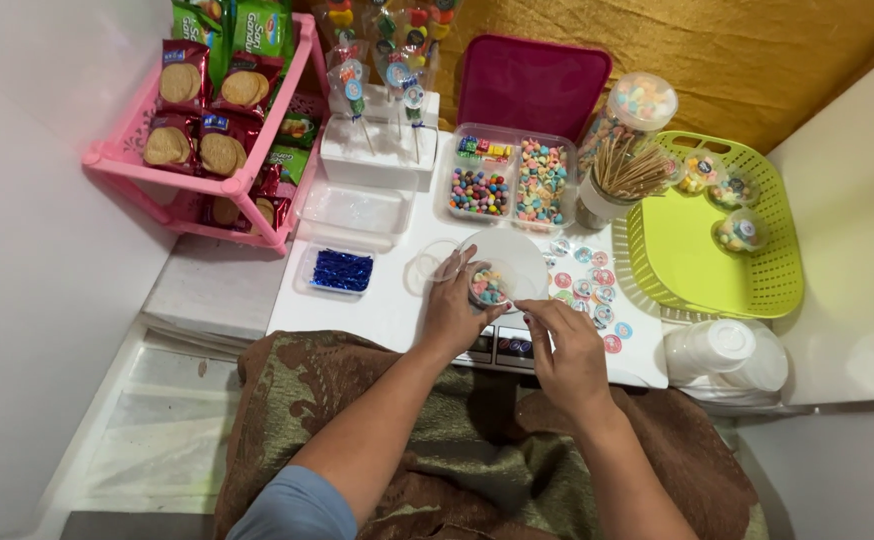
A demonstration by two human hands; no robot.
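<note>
Steadying a small candy-filled cup (488,287) on the scale (517,262), the left hand (454,305) clamps it. The right hand (564,345) hovers beside it, fingertips pinched together; sealing looks next, needing a lid.

- Our left hand (454,308) hides most of the small candy cup (488,287).
- Snack packets (219,25) far beyond our hands are cut by the top edge.
- Round stickers (592,285) beside our right hand (569,350) are too small to tell.

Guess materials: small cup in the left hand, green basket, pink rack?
Small cup: likely clear plastic, glossy; candies show through.
Green basket: moulded plastic, matte lime, perforated walls.
Pink rack: probably plastic, smooth uniform pink, tubular rails.
</note>
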